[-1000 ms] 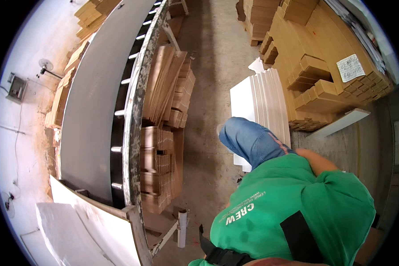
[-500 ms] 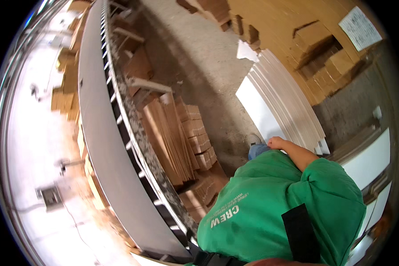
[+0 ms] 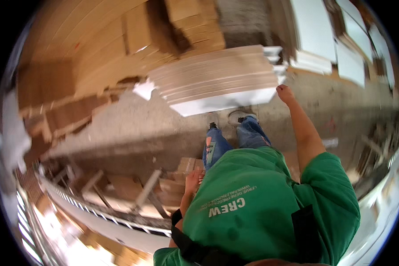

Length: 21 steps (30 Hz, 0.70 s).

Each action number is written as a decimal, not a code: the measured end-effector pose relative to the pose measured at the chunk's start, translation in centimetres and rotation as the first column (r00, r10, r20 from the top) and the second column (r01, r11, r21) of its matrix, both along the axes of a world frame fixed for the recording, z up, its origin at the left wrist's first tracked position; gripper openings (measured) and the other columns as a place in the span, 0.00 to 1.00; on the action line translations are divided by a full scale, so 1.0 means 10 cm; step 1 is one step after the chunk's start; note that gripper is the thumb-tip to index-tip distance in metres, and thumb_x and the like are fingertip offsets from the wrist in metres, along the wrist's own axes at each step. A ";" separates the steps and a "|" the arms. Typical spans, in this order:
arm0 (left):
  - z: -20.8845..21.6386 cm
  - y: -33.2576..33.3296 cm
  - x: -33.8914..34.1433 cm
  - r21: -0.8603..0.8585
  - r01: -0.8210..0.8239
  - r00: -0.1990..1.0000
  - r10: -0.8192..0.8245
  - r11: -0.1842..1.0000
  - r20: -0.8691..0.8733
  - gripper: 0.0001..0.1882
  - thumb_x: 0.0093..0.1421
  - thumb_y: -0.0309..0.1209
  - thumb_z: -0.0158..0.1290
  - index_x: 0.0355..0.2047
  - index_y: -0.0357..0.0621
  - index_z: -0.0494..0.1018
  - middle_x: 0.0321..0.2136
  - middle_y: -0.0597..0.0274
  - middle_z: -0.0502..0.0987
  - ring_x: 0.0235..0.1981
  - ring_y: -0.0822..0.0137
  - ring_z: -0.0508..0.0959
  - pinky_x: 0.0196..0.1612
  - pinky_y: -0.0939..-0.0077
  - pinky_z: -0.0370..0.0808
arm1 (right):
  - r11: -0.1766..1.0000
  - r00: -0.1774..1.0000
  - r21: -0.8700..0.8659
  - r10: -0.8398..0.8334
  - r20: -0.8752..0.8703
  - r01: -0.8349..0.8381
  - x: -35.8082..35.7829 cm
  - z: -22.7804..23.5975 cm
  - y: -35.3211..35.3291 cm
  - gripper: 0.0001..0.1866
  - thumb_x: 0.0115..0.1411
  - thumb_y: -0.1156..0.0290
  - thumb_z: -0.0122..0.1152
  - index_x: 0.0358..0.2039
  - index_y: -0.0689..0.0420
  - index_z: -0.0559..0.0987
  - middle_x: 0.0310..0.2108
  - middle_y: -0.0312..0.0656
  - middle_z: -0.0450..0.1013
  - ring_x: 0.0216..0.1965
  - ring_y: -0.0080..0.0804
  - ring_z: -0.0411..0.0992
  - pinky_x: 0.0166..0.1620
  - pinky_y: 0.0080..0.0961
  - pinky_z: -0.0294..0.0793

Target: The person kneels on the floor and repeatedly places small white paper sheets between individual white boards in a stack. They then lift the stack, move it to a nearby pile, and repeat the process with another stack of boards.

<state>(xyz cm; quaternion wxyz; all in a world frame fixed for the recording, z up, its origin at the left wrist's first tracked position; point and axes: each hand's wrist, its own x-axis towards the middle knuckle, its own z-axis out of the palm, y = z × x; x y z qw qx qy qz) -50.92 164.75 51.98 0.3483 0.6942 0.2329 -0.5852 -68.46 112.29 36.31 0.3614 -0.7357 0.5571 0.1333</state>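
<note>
A stack of flat cardboard sheets stands on the floor in front of my feet, its many edges showing and a white face toward me. My right hand is curled into a loose fist beside the right end of that stack, with nothing visible in it. Whether it touches the corner I cannot tell. Low at my left side, my left hand hangs with its fingers partly spread and holds nothing I can see. It is close to small bundles of brown cardboard under the conveyor.
A large pile of brown cardboard rises beyond the sheets at far left. More white panels stand at far right. Behind and left of me runs a conveyor with a metal frame. Concrete floor lies between.
My view has turned right, so the sheet stack now lies straight ahead and the conveyor behind. My right arm has stretched forward toward the stack's right end. My left hand has come into view.
</note>
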 end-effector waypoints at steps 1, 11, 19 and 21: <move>-0.12 -0.10 0.25 -0.008 0.098 0.994 -0.098 0.995 0.041 0.23 0.59 0.48 0.43 0.32 0.36 0.73 0.23 0.54 0.75 0.25 0.70 0.74 0.29 0.76 0.70 | 0.988 0.989 0.031 -0.150 -0.004 0.150 -0.31 0.03 0.10 0.17 0.55 0.60 0.47 0.37 0.59 0.75 0.27 0.48 0.73 0.30 0.41 0.72 0.33 0.36 0.69; -0.81 -1.26 0.88 -0.019 0.570 0.799 -0.548 0.822 0.245 0.16 0.59 0.40 0.46 0.31 0.37 0.72 0.22 0.65 0.73 0.24 0.74 0.70 0.29 0.79 0.67 | 0.749 0.789 0.311 -0.434 -0.436 0.584 -1.60 -0.17 2.18 0.17 0.52 0.60 0.53 0.36 0.59 0.77 0.32 0.45 0.74 0.36 0.39 0.72 0.37 0.32 0.70; -0.27 -0.37 0.88 -0.079 0.763 0.645 -0.749 0.642 0.152 0.19 0.59 0.42 0.46 0.38 0.36 0.71 0.30 0.62 0.75 0.32 0.71 0.72 0.36 0.77 0.69 | 0.878 0.950 0.417 -0.299 0.092 0.235 -0.59 -0.31 2.13 0.16 0.53 0.58 0.50 0.35 0.55 0.76 0.35 0.47 0.73 0.39 0.44 0.70 0.42 0.36 0.69; 0.08 -0.19 0.85 0.065 0.917 0.390 -0.919 0.393 0.048 0.19 0.59 0.42 0.46 0.39 0.36 0.70 0.30 0.59 0.75 0.32 0.70 0.73 0.36 0.76 0.69 | 0.894 0.967 0.427 -0.212 0.139 0.135 -0.58 -0.30 1.96 0.16 0.54 0.57 0.49 0.35 0.55 0.76 0.35 0.47 0.73 0.38 0.44 0.70 0.42 0.36 0.68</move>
